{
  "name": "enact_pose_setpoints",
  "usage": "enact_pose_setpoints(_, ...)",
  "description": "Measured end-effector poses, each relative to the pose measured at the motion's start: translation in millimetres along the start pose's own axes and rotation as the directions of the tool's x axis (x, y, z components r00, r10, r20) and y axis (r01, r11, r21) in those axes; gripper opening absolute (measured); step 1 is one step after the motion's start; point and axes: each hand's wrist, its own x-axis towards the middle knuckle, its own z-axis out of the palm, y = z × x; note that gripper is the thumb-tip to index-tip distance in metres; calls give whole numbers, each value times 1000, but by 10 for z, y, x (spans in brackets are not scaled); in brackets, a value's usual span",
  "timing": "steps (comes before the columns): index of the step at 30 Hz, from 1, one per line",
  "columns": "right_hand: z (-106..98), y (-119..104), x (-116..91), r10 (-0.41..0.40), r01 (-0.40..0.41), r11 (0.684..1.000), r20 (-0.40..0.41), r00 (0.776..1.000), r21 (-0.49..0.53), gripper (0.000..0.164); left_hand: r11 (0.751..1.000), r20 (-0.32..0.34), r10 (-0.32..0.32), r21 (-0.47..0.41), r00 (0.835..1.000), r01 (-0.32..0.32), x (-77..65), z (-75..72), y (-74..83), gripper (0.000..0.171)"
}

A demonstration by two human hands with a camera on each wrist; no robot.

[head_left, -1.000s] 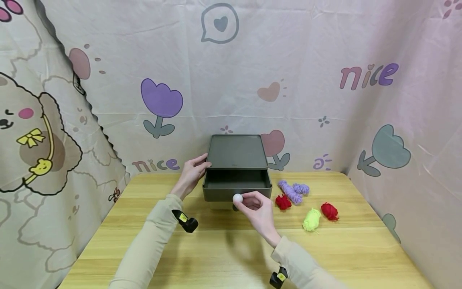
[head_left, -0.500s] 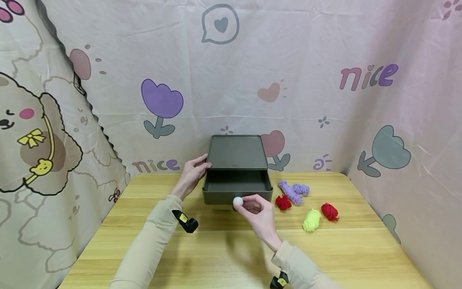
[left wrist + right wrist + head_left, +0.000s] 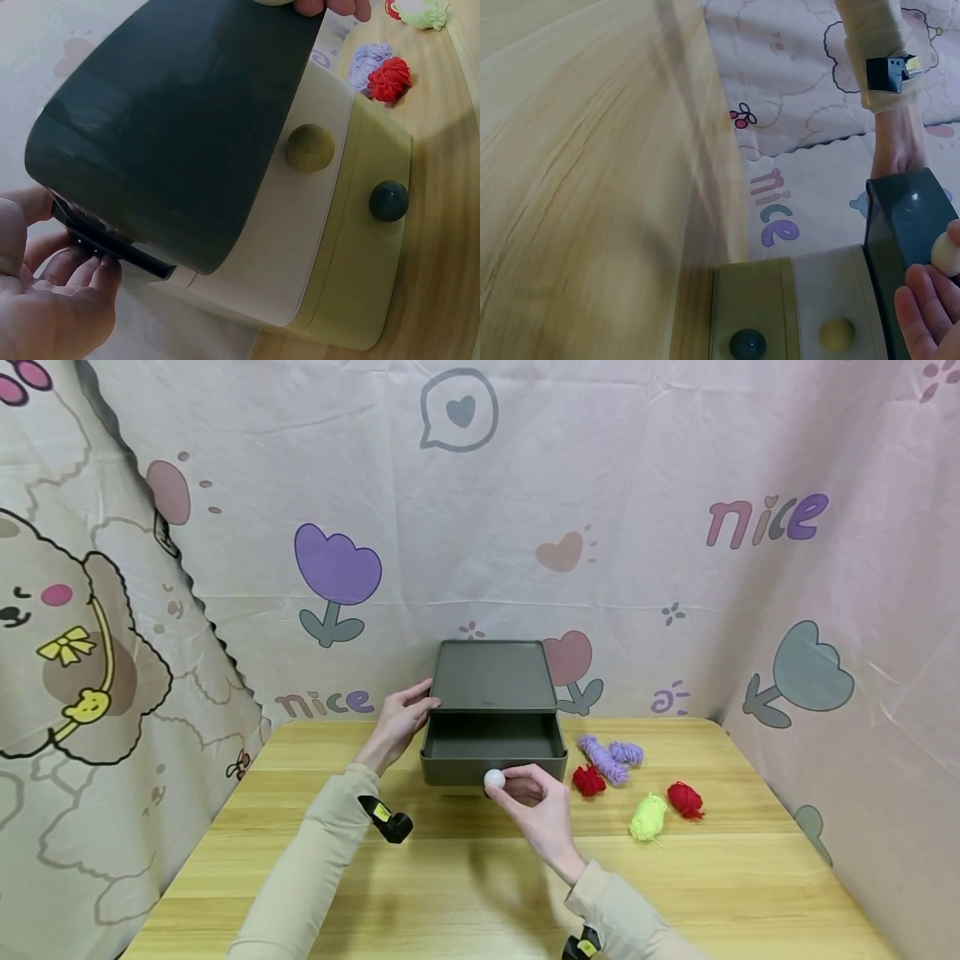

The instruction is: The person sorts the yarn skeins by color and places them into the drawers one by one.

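A small drawer cabinet stands at the back of the table, its dark grey-green top [image 3: 495, 675] facing up. Its dark top drawer [image 3: 457, 772] is pulled out, and no contents show inside. My right hand [image 3: 542, 806] pinches the round white knob [image 3: 494, 779] on that drawer's front between thumb and fingers. At the cabinet's left side, my left hand [image 3: 400, 722] holds the upper edge, thumb near the top and fingers curled below, as the left wrist view shows. Below are a cream drawer [image 3: 262, 259] with an olive knob [image 3: 310, 148] and an olive drawer [image 3: 352, 277] with a dark knob [image 3: 388, 201].
Right of the cabinet lie purple yarn bundles [image 3: 603, 760], a small red yarn ball [image 3: 588, 780], a yellow-green yarn ball [image 3: 648, 817] and another red yarn ball [image 3: 686, 799]. A printed cloth [image 3: 465, 527] hangs behind the wooden table [image 3: 420, 893].
Over the first half second the top drawer slid slightly farther out toward me, with my right hand on its knob. Since then it looks still. My left hand has stayed in place.
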Motion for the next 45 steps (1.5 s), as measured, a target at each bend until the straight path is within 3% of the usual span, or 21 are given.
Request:
enact_pose_setpoints(11, -61, 33, -16, -46, 47, 999, 47, 998, -21, 24, 1000, -5, 3, 5, 1000, -3, -15, -7, 6, 59)
enact_pose_setpoints(21, -246, 146, -27, -193, 195, 981, 70, 979, -20, 26, 1000, 7, 13, -13, 1000, -13, 5, -14, -12, 59)
enact_pose_setpoints(28, -479, 254, -32, -268, 268, 963, 34, 963, -10, 23, 1000, -4, 7, -18, 1000, -7, 2, -4, -7, 59)
enact_pose_setpoints(36, -912, 452, -58, -223, 224, 971, -21, 975, 81, 22, 1000, -8, -4, -18, 1000, 3, 3, 10, 1, 59)
enact_pose_setpoints(41, -1192, 555, -80, -134, 137, 990, -95, 987, 26, 27, 1000, -2, -4, -21, 1000, 4, 12, -1, -5, 59)
enact_pose_setpoints(45, -1372, 614, -82, -81, 70, 996, -205, 975, -60, 26, 1000, -2, -5, -28, 1000, 5, 6, -6, -6, 59)
